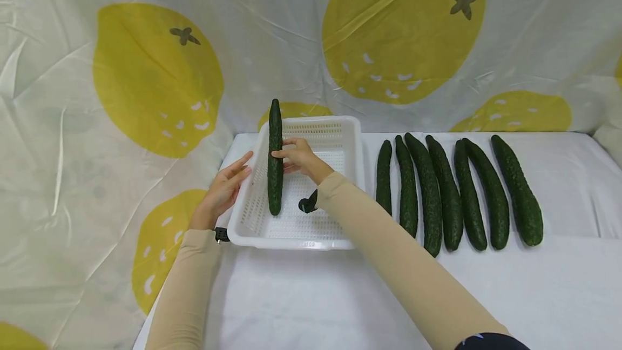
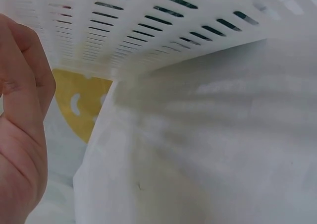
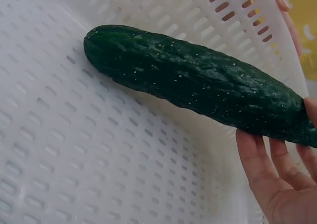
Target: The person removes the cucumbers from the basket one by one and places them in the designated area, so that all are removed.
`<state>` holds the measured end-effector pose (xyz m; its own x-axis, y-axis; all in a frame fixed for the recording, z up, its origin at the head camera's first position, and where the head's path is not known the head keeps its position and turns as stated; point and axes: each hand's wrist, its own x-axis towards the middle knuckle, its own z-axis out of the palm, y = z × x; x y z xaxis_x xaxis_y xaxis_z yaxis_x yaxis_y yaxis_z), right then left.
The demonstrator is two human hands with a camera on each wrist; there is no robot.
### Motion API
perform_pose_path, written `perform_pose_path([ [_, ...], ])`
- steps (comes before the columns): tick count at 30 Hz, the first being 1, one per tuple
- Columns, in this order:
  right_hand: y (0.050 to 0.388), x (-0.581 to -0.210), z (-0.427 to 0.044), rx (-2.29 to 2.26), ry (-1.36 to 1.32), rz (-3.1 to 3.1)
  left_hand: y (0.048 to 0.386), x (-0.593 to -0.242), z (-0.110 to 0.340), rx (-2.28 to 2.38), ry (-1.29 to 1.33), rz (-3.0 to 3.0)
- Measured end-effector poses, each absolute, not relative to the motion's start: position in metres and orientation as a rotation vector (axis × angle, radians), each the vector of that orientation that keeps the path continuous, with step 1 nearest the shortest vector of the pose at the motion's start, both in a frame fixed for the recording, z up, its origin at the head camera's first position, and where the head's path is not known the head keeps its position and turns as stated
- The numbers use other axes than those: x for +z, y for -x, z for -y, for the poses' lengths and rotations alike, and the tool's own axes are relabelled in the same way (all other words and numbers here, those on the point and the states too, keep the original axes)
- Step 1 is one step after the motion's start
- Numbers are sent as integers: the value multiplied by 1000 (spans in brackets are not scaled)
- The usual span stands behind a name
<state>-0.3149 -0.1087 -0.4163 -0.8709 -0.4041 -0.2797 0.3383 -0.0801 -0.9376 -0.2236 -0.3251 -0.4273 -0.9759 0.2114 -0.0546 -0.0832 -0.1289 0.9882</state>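
Note:
A white perforated plastic basket (image 1: pixel 296 243) stands on the cloth-covered table. Over its left part, my right hand (image 1: pixel 302 156) grips a dark green cucumber (image 1: pixel 275 185) around the middle, thumb on one side and fingers on the other. In the right wrist view the bumpy cucumber (image 3: pixel 188 80) slants above the basket floor (image 3: pixel 99 149), its far end free. My left hand (image 1: pixel 224 190) is at the basket's left rim with fingers extended. The left wrist view shows that hand (image 2: pixel 22 120) beside the slotted basket wall (image 2: pixel 148 23); whether it touches is unclear.
Several cucumbers (image 1: pixel 449 193) lie side by side to the right of the basket, two touching at their far ends. My right forearm (image 1: pixel 389 253) crosses the basket's near right corner. A hanging cloth with yellow lemon prints (image 1: pixel 403 26) rises behind the table.

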Motion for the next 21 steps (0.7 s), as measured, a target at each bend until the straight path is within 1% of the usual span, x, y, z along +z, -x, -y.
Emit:
perform_pose_path([
  [11,311,-404,107,-1958,97,-1689,224,-431,326,2214,-153,-1925],
  [21,306,-387,103,-1956,98,-1628,224,-427,326,2211,-161,-1921],
])
